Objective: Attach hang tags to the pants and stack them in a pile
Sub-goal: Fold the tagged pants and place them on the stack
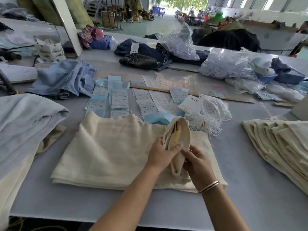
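Far off to the left hand's outer side, heaped pale-blue fabric (25,124) spilling over the counter (83,204) edge. Directly under both hands, folded cream pants (106,149) lying flat, one corner pulled up. Left hand (160,154) clamped on that raised cream fold (180,132), thumb pressed across it, probably to hold the waistband open for tagging. Right hand (197,161) curled against the same fold from the other side, fingertips pinching its lower edge. Just beyond the hands, sheets of printed hang tags (120,100) and a bag of white tag strings (211,112), kept within easy reach. Well off to the right hand's outer side, stacked cream pants (280,147), seemingly the pile.
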Tool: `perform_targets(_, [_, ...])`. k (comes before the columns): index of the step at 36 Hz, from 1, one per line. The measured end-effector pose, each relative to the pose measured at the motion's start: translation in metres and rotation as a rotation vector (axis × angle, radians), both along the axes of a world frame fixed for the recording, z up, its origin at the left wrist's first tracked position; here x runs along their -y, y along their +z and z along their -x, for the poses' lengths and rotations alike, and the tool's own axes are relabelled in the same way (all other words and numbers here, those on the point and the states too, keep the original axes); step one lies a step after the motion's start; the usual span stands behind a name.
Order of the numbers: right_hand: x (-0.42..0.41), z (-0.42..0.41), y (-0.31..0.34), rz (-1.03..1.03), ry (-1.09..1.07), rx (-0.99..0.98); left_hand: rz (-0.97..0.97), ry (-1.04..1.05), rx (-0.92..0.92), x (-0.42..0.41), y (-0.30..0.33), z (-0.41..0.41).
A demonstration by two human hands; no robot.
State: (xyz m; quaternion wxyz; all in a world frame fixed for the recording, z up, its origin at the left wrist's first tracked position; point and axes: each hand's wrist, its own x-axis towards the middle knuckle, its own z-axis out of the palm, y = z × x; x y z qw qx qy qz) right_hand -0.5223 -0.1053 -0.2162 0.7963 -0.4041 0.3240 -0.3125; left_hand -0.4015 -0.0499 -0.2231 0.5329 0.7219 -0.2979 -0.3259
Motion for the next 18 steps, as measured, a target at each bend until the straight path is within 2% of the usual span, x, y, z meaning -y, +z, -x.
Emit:
perform_targets(6, [-0.002,0.000,-0.014,-0.085,-0.036,0.177,0.094,-0.055,-0.162,-0.007,-0.009,-0.006])
perform_targets(11, [-0.007,0.000,-0.016,-0.065,-0.080,0.161,0.012,0.067,-0.125,-0.014,-0.022,-0.015])
perform_targets(18, [-0.011,-0.002,-0.014,-0.054,-0.087,0.144,0.036,0.104,-0.285,-0.019,-0.027,-0.024])
